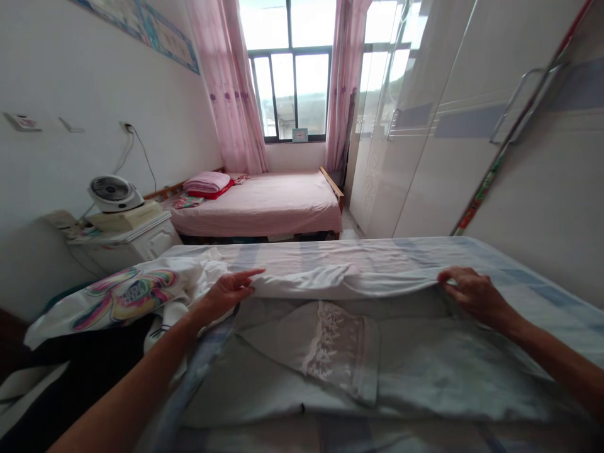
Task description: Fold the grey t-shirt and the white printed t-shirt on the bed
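The white sheet [340,280] lies across the bed [557,302], its folded edge running left to right. My left grip [229,292] pinches its left end and my right grip [472,292] is closed on its right end, above a lace-trimmed cloth [330,343].

Both bare forearms reach forward, spread wide apart. The left hand [229,292] grips the left end of the sheet fold [340,280], palm down, index finger pointing along it. The right hand [472,294] pinches the sheet fold's right end, fingers curled, knuckles up.
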A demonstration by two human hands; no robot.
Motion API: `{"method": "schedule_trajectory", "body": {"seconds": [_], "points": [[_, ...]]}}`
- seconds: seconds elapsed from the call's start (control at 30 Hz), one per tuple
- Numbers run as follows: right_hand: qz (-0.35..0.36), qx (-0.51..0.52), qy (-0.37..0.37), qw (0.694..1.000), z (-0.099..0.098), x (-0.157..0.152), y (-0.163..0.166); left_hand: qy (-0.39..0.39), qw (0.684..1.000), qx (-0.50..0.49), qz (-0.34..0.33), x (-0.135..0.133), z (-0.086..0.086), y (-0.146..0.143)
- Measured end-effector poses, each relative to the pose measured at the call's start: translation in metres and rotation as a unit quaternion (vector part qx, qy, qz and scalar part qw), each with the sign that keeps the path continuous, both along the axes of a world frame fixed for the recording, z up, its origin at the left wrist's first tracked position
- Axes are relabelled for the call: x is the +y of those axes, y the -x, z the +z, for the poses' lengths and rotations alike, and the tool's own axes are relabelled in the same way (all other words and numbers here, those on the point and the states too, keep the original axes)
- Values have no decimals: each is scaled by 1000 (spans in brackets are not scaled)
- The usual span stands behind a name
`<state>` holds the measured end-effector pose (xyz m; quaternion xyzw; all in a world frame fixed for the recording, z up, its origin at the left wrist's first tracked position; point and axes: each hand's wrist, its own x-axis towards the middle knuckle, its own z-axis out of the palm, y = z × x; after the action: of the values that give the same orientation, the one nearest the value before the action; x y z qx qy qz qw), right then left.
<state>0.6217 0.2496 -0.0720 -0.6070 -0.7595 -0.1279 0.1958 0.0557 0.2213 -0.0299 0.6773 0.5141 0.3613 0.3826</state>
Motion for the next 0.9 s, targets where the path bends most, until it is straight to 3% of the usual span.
{"method": "schedule_trajectory", "body": {"seconds": [0.13,0.27,0.4,0.57,0.7,0.9], "points": [[15,-33,63,997,-11,-18,4,64,990,93,-83,-19,-12,0],[-15,-17,51,998,8,-7,40,4,985,172,11,-17,-8,-14],[66,1,62,996,29,19,101,-47,973,201,103,-7,-11,-33],[113,13,155,981,24,52,162,-70,971,177,144,-5,-32,-43],[91,57,171,979,15,70,176,-88,971,162,151,-7,-45,-40],[86,168,177,966,9,76,180,-75,963,204,158,-6,-47,-43]]}}
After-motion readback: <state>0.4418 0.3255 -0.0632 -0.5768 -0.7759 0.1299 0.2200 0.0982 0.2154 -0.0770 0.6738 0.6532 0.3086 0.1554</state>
